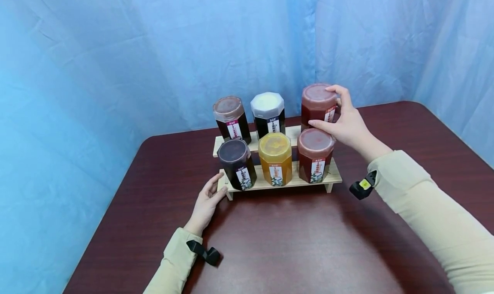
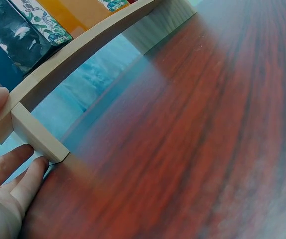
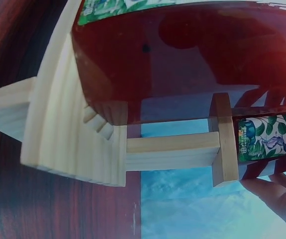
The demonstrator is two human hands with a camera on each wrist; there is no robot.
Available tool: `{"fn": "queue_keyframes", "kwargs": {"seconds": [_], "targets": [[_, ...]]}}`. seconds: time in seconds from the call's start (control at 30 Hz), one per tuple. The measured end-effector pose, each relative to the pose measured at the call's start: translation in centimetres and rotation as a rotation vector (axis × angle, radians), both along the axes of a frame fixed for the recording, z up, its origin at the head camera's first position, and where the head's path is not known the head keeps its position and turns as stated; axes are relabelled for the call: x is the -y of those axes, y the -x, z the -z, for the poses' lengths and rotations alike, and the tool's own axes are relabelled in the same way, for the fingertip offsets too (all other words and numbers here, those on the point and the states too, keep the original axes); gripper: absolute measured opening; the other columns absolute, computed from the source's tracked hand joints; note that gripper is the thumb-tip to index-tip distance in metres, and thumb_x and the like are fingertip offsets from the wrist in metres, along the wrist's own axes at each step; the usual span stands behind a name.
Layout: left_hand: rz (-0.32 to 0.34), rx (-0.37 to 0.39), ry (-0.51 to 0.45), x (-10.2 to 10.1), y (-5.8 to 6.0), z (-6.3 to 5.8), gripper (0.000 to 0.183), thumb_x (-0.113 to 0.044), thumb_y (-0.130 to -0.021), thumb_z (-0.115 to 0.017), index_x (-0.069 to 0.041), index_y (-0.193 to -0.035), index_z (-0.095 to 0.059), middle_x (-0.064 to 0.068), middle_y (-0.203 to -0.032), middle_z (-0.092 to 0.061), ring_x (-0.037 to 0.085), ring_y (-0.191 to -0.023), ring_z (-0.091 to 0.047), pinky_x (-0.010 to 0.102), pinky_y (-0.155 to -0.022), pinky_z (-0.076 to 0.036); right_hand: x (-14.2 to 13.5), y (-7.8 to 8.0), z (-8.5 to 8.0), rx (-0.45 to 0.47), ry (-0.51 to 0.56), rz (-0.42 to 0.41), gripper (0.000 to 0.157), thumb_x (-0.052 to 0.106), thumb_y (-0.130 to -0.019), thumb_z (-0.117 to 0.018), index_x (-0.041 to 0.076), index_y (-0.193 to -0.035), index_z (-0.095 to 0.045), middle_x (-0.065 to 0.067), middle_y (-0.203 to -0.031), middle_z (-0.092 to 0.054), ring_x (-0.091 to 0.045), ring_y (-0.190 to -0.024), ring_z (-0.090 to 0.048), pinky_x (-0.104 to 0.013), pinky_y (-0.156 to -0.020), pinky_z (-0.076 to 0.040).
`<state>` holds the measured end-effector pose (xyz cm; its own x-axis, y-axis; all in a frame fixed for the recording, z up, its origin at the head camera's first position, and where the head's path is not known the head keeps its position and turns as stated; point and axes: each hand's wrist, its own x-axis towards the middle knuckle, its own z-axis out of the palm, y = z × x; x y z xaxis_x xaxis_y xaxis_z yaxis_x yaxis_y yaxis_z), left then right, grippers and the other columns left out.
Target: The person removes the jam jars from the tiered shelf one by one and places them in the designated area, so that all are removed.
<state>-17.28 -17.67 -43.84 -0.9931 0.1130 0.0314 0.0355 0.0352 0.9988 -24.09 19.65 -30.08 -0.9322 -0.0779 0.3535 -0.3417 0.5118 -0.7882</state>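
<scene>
My right hand (image 1: 350, 126) grips the dark red jar (image 1: 314, 112) at the back right, its thumb in front and fingers over the lid's far side. The jar stands upright at the upper tier of a two-step wooden rack (image 1: 295, 184); its base is hidden in the head view. My left hand (image 1: 204, 207) holds the left end of the rack's lower tier. In the left wrist view the thumb lies at the shelf board (image 2: 58, 67), and fingers are beside its leg (image 2: 38, 132). In the right wrist view, the right fingers (image 3: 274, 196) are around the labelled jar (image 3: 267, 137).
Lower tier: a dark purple jar (image 1: 235, 161), a yellow jar (image 1: 275, 157) and another red jar (image 1: 316, 150). Upper tier: a dark jar with a brownish lid (image 1: 230, 114) and one with a white lid (image 1: 268, 109). Blue curtains (image 1: 231, 41) hang behind the dark wooden table (image 1: 285, 242).
</scene>
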Motion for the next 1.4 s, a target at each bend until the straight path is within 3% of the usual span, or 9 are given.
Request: {"fn": "queue_keyframes", "kwargs": {"seconds": [0.13,0.27,0.47,0.67,0.87,1.03,1.4], "targets": [[0.002,0.004,0.001,0.1,0.0,0.1,0.049,-0.006,-0.094,-0.056,-0.007,-0.141,-0.041,0.02,-0.14,-0.046,0.0,-0.104,-0.056,0.015,-0.088,-0.043,0.0,0.0,0.1,-0.025,-0.012,0.024,0.082,0.024,-0.08,-0.076,0.028,-0.142,-0.022,-0.017,-0.127,-0.053,-0.027,-0.109,-0.052,-0.043,-0.084,-0.043],[0.001,0.011,0.018,0.1,0.0,0.1,0.05,-0.008,-0.094,-0.056,-0.009,-0.142,-0.041,0.018,-0.141,-0.046,-0.001,-0.101,-0.058,0.016,-0.088,-0.043,0.1,0.0,0.5,-0.064,0.018,0.06,0.082,0.023,-0.079,-0.077,0.03,-0.142,-0.025,-0.015,-0.125,-0.055,-0.012,-0.102,-0.054,-0.028,-0.08,-0.043],[-0.016,0.0,0.023,0.2,-0.1,0.1,0.05,-0.007,-0.094,-0.056,-0.007,-0.141,-0.042,0.021,-0.137,-0.05,0.0,-0.096,-0.058,0.016,-0.087,-0.044,0.1,-0.2,1.7,-0.168,0.177,0.118,0.081,0.012,-0.076,-0.078,0.027,-0.139,-0.029,-0.011,-0.12,-0.056,0.0,-0.085,-0.053,-0.014,-0.07,-0.042],[-0.032,-0.003,0.017,0.2,-0.2,0.2,0.049,-0.005,-0.093,-0.056,-0.007,-0.14,-0.043,0.022,-0.132,-0.052,0.0,-0.094,-0.058,0.016,-0.086,-0.044,-0.1,-1.0,2.7,-0.253,0.308,0.179,0.08,0.007,-0.075,-0.078,0.027,-0.136,-0.03,0.004,-0.115,-0.052,-0.005,-0.081,-0.054,-0.015,-0.068,-0.043],[-0.007,-0.004,0.018,0.2,-0.1,0.1,0.049,-0.008,-0.094,-0.057,-0.009,-0.141,-0.041,0.022,-0.135,-0.05,0.002,-0.1,-0.059,0.017,-0.088,-0.044,-1.3,-2.5,3.2,-0.31,0.289,0.197,0.08,0.002,-0.074,-0.077,0.021,-0.137,-0.031,0.009,-0.114,-0.051,-0.003,-0.079,-0.055,-0.011,-0.064,-0.044],[-0.022,-0.006,0.025,0.2,-0.1,-0.1,0.049,-0.007,-0.094,-0.056,-0.009,-0.141,-0.042,0.023,-0.132,-0.052,0.002,-0.097,-0.06,0.017,-0.086,-0.045,-2.8,-3.5,3.5,-0.295,0.268,0.249,0.082,0.001,-0.072,-0.078,0.022,-0.137,-0.033,0.012,-0.117,-0.049,-0.002,-0.096,-0.052,-0.011,-0.075,-0.041],[-0.014,-0.006,0.016,0.0,-0.1,-0.1,0.049,-0.007,-0.094,-0.056,-0.008,-0.141,-0.041,0.021,-0.138,-0.049,0.002,-0.101,-0.058,0.017,-0.088,-0.044,-5.8,-4.2,4.5,-0.209,0.312,0.364,0.076,0.006,-0.077,-0.074,0.024,-0.138,-0.032,0.017,-0.116,-0.048,-0.002,-0.094,-0.048,-0.012,-0.071,-0.039]]}}
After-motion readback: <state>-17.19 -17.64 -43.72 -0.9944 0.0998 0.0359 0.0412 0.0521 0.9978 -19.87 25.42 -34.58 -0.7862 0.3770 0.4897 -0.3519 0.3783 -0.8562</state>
